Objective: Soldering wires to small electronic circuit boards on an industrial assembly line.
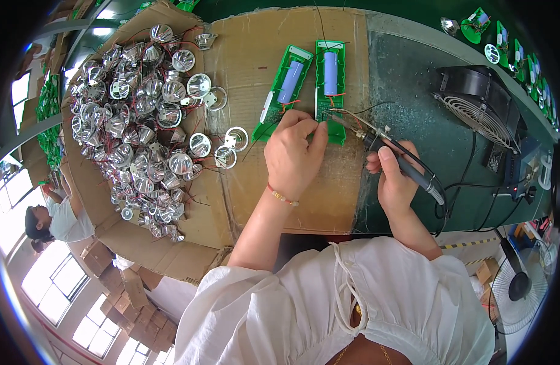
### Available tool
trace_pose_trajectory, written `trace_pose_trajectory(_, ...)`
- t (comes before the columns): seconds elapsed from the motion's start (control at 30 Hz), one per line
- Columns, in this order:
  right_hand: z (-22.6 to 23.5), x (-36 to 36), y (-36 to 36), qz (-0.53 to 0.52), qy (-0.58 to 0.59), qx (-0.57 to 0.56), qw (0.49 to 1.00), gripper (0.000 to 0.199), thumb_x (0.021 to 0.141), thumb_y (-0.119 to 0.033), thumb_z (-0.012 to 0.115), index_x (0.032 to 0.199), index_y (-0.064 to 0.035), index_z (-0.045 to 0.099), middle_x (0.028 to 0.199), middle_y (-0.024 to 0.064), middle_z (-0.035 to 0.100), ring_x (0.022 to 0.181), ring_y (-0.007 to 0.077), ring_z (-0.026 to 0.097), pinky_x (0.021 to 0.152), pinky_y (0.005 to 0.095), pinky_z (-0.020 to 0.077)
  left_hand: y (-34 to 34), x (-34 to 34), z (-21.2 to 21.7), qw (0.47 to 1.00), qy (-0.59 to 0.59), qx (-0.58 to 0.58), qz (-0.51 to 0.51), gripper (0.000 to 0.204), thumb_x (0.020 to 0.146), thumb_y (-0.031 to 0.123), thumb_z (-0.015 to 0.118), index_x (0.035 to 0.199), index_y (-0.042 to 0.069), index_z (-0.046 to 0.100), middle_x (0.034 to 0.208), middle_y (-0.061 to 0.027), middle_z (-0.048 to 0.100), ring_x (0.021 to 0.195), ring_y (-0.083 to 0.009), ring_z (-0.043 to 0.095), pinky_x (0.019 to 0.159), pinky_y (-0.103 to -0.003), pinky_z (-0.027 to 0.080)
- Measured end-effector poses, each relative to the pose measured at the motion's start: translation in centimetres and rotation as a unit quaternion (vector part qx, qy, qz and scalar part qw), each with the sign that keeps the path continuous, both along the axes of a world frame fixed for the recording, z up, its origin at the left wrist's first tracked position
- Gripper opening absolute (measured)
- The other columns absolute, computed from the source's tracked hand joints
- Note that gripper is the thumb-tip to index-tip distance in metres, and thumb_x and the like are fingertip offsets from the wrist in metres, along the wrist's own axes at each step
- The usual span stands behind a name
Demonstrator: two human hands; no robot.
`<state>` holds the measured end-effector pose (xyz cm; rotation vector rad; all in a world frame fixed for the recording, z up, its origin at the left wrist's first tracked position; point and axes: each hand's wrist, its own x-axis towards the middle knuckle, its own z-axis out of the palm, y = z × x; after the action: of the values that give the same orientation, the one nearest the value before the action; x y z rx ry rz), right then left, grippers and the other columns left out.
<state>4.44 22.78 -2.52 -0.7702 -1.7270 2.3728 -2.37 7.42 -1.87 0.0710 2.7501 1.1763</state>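
Observation:
Two green plastic lamp housings lie side by side on flattened cardboard. The left housing (pixel 266 131) is tilted, and the right housing (pixel 336 133) stands nearly straight. Each carries a purple cylindrical battery (pixel 331 74) with red wires at its lower end. My left hand (pixel 294 155) rests over the lower part of the housings, fingers pinched together; what lies between the fingertips is hidden. My right hand (pixel 394 179) grips a soldering iron (pixel 411 171) with a thin metal feed tube (pixel 365 121) along it. Its tip points at the wire area below the right battery.
At the left, a cardboard box (pixel 170 260) holds many silver reflector cups (pixel 146 125) with red wires. A black fan (pixel 475 100) stands at right, near cables. More green housings (pixel 520 58) line the far right edge. A person (pixel 67 219) works at far left.

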Motion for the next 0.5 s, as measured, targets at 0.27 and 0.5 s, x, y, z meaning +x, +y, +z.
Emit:
trace_pose_trajectory(0.27, 0.18, -0.06, 0.01, 0.004, -0.015, 0.012, 1.000, 0.016, 0.079, -0.011, 0.059, 0.083, 0.0013, 0.049, 0.065, 0.0106, 0.058, 0.052, 0.0119, 0.055, 0.049, 0.0214, 0.0454, -0.02, -0.02, 0.10, 1.000, -0.009, 0.004, -0.002, 0.016, 0.074, 0.017, 0.060, 0.066, 0.004, 0.061, 0.078, -0.0055, 0.058, 0.056, -0.0230, 0.055, 0.049, -0.032, 0.042)
trace_pose_trajectory(0.5, 0.17, -0.18, 0.02, -0.002, -0.009, 0.007, 1.000, 0.018, 0.078, -0.013, 0.059, 0.084, 0.0010, 0.050, 0.065, 0.0104, 0.058, 0.052, 0.0120, 0.054, 0.048, 0.0213, 0.0447, -0.13, -0.21, -0.34, 1.000, 0.015, 0.021, -0.015, 0.014, 0.073, 0.013, 0.062, 0.068, 0.000, 0.061, 0.074, -0.0078, 0.056, 0.051, -0.0171, 0.050, 0.046, -0.027, 0.038)
